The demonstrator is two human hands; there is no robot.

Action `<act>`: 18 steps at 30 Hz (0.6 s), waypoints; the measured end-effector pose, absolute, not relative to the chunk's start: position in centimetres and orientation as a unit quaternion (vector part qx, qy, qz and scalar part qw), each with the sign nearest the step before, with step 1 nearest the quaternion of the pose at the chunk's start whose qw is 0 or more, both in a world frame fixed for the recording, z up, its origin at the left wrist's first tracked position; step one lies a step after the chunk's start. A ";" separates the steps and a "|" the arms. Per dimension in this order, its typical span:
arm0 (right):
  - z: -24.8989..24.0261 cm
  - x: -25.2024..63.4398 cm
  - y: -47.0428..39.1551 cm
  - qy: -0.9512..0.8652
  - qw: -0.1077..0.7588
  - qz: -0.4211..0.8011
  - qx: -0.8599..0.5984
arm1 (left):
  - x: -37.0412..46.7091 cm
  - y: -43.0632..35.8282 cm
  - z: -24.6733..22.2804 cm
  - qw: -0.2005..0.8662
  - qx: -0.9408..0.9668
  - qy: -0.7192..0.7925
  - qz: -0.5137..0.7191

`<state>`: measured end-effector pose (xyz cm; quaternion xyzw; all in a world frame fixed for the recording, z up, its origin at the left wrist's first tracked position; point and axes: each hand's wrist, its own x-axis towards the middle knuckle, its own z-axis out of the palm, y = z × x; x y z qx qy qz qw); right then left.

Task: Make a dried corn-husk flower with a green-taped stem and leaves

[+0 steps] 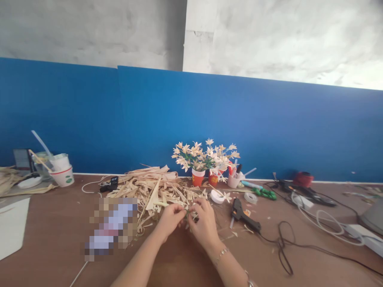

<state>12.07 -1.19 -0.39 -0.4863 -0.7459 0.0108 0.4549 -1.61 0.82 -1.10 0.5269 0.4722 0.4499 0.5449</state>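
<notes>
My left hand (172,220) and my right hand (204,223) meet at the middle of the table, each closed in a pinch. Between the fingertips shows a thin green stem (187,213), mostly hidden by the fingers. Just behind the hands spreads a heap of dry, pale husk strips (161,187). Pale husk flowers (196,152) on green stems stand in red paper cups (197,178) at the back. To the right of my right hand lie a white tape roll (216,196), a loose flower (226,197) and a black glue gun (243,216).
A blurred-out rectangular object (110,229) lies left of my arms. Black cable (284,243) loops across the right side, near a white power strip (363,239). A white paper cup (62,176) stands at far left. A blue partition (191,111) closes off the back.
</notes>
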 end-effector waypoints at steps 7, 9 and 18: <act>-0.6 12.4 -0.8 -0.735 0.476 -0.008 -0.483 | -2.1 1.0 -0.8 0.560 0.537 0.429 0.462; -0.9 12.4 -0.5 -0.721 0.496 0.044 -0.481 | -2.5 1.2 -0.8 0.553 0.550 0.428 0.455; -1.7 13.0 0.7 -0.577 0.489 0.463 -0.462 | -3.1 1.2 -0.8 0.558 0.573 0.413 0.436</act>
